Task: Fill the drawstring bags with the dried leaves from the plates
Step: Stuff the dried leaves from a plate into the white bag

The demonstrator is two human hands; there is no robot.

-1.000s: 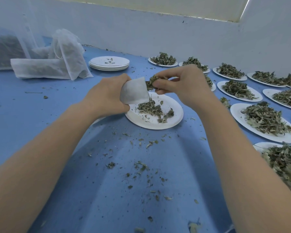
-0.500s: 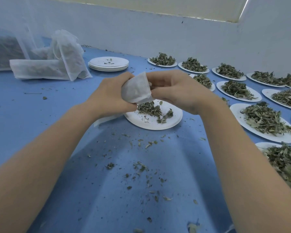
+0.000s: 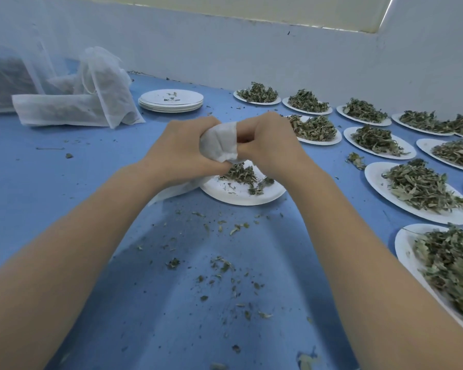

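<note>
1. The blue desk is strewn with leaf crumbs along its near middle.
2. Filled mesh bags lie toward the far left corner, a stack of plates just beside them.
3. Plates of dried leaves line the right edge.
4. Both forearms reach forward, wrists meeting above a plate near the desk's middle that holds a few leaves.
5. The left hand grips the white drawstring bag, fingers curled round it.
6. The right hand pinches the bag's mouth, fingertips seemingly tucked inside, though this is hard to see.
</note>
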